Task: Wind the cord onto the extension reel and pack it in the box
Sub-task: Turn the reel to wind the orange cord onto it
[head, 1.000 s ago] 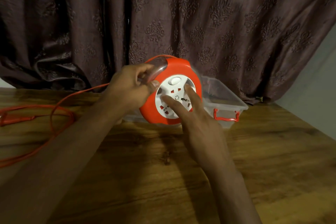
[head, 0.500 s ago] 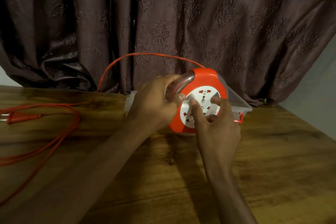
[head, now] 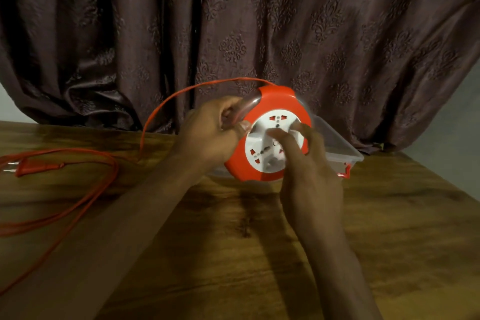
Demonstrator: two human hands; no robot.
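An orange extension reel [head: 276, 101] with a white socket face is held upright just above the wooden table. My left hand [head: 207, 135] grips its clear handle at the upper left. The fingers of my right hand [head: 304, 161] press on the white socket disc. The orange cord [head: 166, 104] arcs from the top of the reel over to the left and lies in loops on the table. Its plug [head: 28, 167] rests at the far left. A clear plastic box [head: 337, 145] with an orange latch stands behind the reel, mostly hidden.
A dark patterned curtain [head: 233, 34] hangs right behind the table's far edge. The wooden table [head: 389, 228] shows bare wood to the right and in front of my arms. A pale wall is at the far right.
The white socket disc has turned under my right fingers. The cord has lifted into an arc from the reel's top, and the loops at left have shifted.
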